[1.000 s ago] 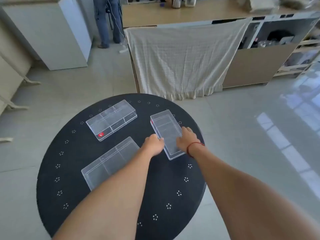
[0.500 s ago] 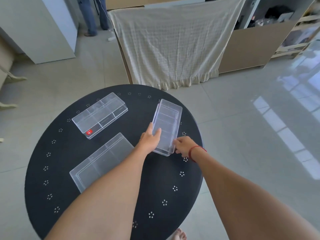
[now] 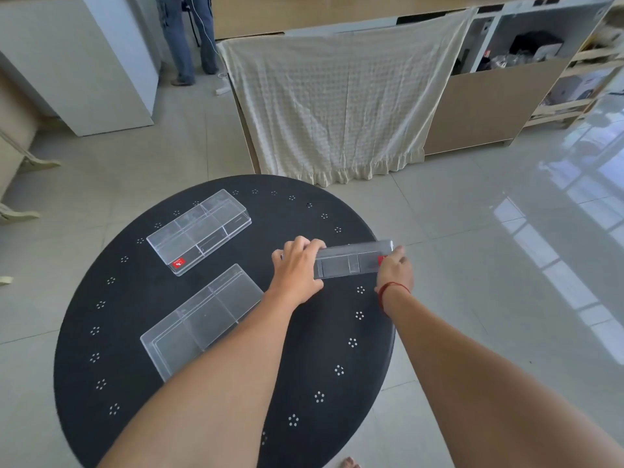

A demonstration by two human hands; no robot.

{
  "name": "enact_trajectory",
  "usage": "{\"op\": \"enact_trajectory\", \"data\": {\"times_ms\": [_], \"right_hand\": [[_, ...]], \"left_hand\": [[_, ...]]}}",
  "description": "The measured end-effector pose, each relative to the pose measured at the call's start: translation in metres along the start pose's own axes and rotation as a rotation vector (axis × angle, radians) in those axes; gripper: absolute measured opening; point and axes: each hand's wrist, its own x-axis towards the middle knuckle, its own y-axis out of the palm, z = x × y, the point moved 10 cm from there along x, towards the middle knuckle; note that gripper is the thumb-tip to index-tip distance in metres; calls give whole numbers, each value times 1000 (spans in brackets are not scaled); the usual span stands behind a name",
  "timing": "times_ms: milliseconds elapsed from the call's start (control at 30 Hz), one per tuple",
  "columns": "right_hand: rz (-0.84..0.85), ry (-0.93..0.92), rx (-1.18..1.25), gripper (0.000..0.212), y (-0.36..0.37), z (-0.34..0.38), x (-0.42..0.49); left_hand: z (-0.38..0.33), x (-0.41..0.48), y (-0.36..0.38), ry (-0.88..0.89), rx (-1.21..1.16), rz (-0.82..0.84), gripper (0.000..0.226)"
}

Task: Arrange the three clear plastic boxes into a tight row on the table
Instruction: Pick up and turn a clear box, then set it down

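Note:
Three clear plastic boxes are on or over the round black table (image 3: 202, 417). One box (image 3: 351, 261) is held crosswise at the table's right side, seen from its long side, with a red sticker at its right end. My left hand (image 3: 297, 268) grips its left end and my right hand (image 3: 393, 271) grips its right end. A second box (image 3: 199, 229) with a red sticker lies flat at the back left. The third box (image 3: 199, 319) lies flat at the front left, partly hidden by my left forearm.
A cream cloth (image 3: 337, 106) hangs over a wooden counter beyond the table. A person's legs (image 3: 187, 38) stand at the back left beside a white cabinet (image 3: 84, 62). Shelves (image 3: 574, 79) are at the right. Tiled floor surrounds the table.
The right-hand box has been lifted off the table and turned from lengthwise to crosswise. Both hands shifted from its near end to its two short ends.

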Motion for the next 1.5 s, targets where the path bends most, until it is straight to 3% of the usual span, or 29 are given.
{"op": "enact_trajectory", "data": {"times_ms": [133,333,500,800,1000,1067,1167,1333,1500], "right_hand": [[64,66,-16,69,2,-6,-3],[52,67,-117,49,-8,-17,-2],[45,61,-165,47,-9,-15,-4],[24,78,-147,50,-7,-27,-9],[9,36,-272,43,-12,-29,-11],[-27,-31,-397,47,-10,-17,-16],[-34,-307,-635,52,15,19,-35],[264,-660,-717,41,111,53,-98],[656,-589,-720,62,197,23,-160]], "left_hand": [[-8,-10,11,51,-27,-18,61],[0,-22,18,-24,-231,-37,59],[1,-26,28,-121,-173,-44,54],[4,-30,36,-86,-100,-2,53],[8,-33,44,-83,-86,77,50],[9,-34,39,-82,-94,71,50],[27,-40,17,-143,-94,-15,51],[110,-74,-24,-405,-21,-125,53],[206,-140,-48,-810,-50,-200,60]]}}
